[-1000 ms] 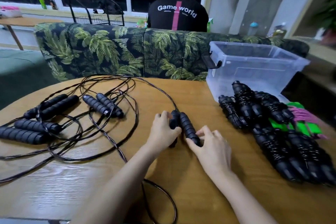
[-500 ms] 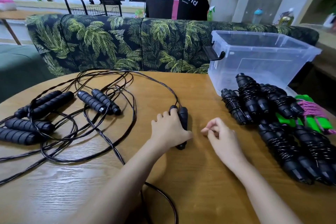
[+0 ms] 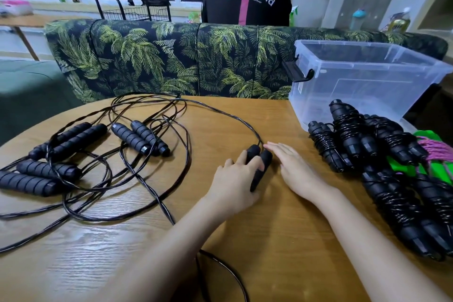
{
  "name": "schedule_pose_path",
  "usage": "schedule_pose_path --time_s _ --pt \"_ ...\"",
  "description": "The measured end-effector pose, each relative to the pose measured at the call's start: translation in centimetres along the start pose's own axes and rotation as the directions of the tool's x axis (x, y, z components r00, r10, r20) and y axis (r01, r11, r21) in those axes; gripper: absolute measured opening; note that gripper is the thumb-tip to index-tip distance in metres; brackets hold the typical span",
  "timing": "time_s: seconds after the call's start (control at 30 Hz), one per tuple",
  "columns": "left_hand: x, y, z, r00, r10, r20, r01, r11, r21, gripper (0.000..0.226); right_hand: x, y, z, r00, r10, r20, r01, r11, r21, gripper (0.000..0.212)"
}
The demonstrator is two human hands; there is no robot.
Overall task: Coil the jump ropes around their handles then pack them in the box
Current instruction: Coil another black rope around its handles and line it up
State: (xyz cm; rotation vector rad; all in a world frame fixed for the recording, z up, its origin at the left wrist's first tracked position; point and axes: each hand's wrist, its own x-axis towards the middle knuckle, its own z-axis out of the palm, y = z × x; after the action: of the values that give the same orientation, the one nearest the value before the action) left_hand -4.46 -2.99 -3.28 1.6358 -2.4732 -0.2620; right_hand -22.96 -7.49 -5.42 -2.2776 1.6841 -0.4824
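Gripping the paired handles (image 3: 260,163) near the table's (image 3: 282,240) middle, the left hand (image 3: 232,185) keeps them together. The right hand (image 3: 293,168), pinched a moment ago, now lies flat with straight fingers beside them, pointing at the rope (image 3: 245,124) where it leaves the handles. Coiling looks about to start; the box (image 3: 367,86) waits at the far right edge.

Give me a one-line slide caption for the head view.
Left hand grips paired rope handles on the table, right hand open beside them; coiled ropes lie by the clear box.
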Motion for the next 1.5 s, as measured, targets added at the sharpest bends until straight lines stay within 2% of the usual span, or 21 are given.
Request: schedule_pose_path --time_s 0.13,0.23,0.37,0.57,0.7,0.8,0.97,1.17,1.33,1.5 --pt "-0.1 -2.8 -0.7 0.991 0.131 0.02 -0.127 0.983 -0.132 0.052 0.3 0.8 -0.1 0.999 -0.042 0.007 0.042 0.999 -0.006 0.073" --pt "-1.4 -6.1 -1.6 0.964 0.256 0.07 -0.224 0.927 -0.3 0.061 0.0 1.3 -0.2 0.987 -0.142 0.069 0.143 0.99 0.003 0.058" --pt "-2.9 -9.0 -1.7 0.966 0.255 0.046 -0.215 0.888 -0.407 0.06 -0.8 1.4 -0.1 0.965 -0.249 0.085 0.251 0.968 -0.018 0.037" --pt "-3.2 -10.2 -1.0 0.963 0.266 -0.051 -0.264 0.879 -0.398 0.045 -2.2 1.5 -1.2 0.969 -0.248 0.025 0.249 0.962 -0.114 0.013" --pt "-3.1 -10.2 -0.6 0.964 0.243 -0.107 -0.265 0.875 -0.405 0.039 -3.6 1.6 -1.9 0.983 -0.183 -0.018 0.172 0.95 -0.263 0.024" --pt "-3.1 -10.0 -0.2 0.968 0.188 -0.168 -0.242 0.884 -0.401 0.037 -4.8 1.7 -2.0 0.985 -0.118 -0.127 0.07 0.94 -0.333 0.036" --pt "-2.5 -9.0 0.1 0.975 0.056 -0.217 -0.145 0.897 -0.418 0.036 -6.5 2.3 -1.9 0.948 -0.161 -0.274 0.042 0.918 -0.393 0.036" --pt "-0.4 -6.4 1.2 0.931 -0.122 -0.343 -0.022 0.922 -0.388 0.039 -7.7 -0.2 -1.4 0.891 -0.213 -0.402 0.042 0.919 -0.393 0.029" --pt "-0.5 -5.8 1.5 0.939 -0.095 -0.33 -0.011 0.953 -0.303 0.042 -8.1 -5.3 1.0 0.856 -0.25 -0.452 0.11 0.943 -0.313 0.024" --pt "-0.6 -6.0 1.4 0.952 -0.059 -0.302 -0.024 0.964 -0.263 0.044 -6.8 -9.0 3.4 0.855 -0.25 -0.455 0.144 0.956 -0.256 0.038"
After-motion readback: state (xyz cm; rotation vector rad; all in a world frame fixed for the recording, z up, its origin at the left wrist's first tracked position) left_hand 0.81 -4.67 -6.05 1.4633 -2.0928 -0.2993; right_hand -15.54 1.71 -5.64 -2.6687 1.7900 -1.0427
